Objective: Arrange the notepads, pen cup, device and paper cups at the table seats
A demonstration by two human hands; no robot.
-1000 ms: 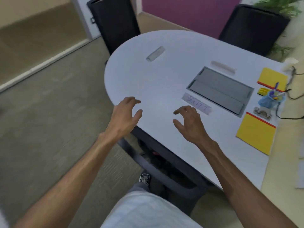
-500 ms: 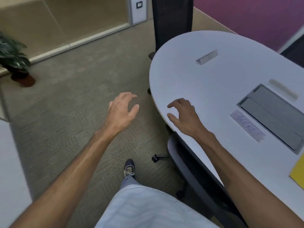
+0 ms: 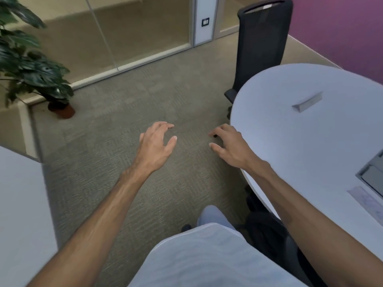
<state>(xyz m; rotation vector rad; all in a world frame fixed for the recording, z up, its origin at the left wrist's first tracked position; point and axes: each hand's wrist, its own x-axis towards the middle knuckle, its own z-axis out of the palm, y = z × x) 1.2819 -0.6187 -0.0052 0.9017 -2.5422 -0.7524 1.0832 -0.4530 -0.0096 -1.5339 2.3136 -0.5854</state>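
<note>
2 hands (L hand (image 3: pixel 155 147), R hand (image 3: pixel 233 149)), 1 table (image 3: pixel 310 146), 2 chairs (image 3: pixel 263 38) (image 3: pixel 269 235), 1 plant (image 3: pixel 31 65).

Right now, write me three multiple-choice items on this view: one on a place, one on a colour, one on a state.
1. Where does the small grey folded card stand?
A. on the carpet
B. on the white rounded table
C. on a chair seat

2. What colour is the painted wall at the upper right?
A. purple
B. green
C. orange

3. How are the left hand and right hand?
A. both gripping notepads
B. both empty, fingers loosely curled
C. the left holding a cup

Key: 1 B, the card sits on the tabletop; 2 A, that wall is plainly purple; 3 B, neither hand holds anything.
</note>
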